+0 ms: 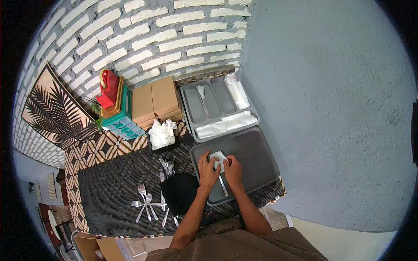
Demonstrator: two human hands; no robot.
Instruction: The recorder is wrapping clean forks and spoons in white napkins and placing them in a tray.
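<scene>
A white paper napkin [218, 159] lies over the upper end of a metal utensil, whose handle [223, 186] sticks out towards me on the dark grey tray [251, 156]. The napkin covers the utensil's head, so its kind is hidden. At the napkin's left edge, my left hand [208, 173] has its fingers and thumb on the paper. My right hand [233, 171] pinches the opposite edge with bent fingers. Left of my left forearm rests a black cloth [180, 194], partly over some cutlery. Several loose forks [143, 202] lie crossed farther left, and more forks [168, 166] sit above the cloth.
Behind the tray stands a grey cutlery organizer [209, 107] holding plastic-wrapped packets [240, 119] and one wrapped utensil [202, 98]. Crumpled white napkins [162, 133] fill a black container. Cardboard boxes [156, 98] and a teal drawer unit [120, 120] line the brick wall. A grey wall [326, 114] bounds the right.
</scene>
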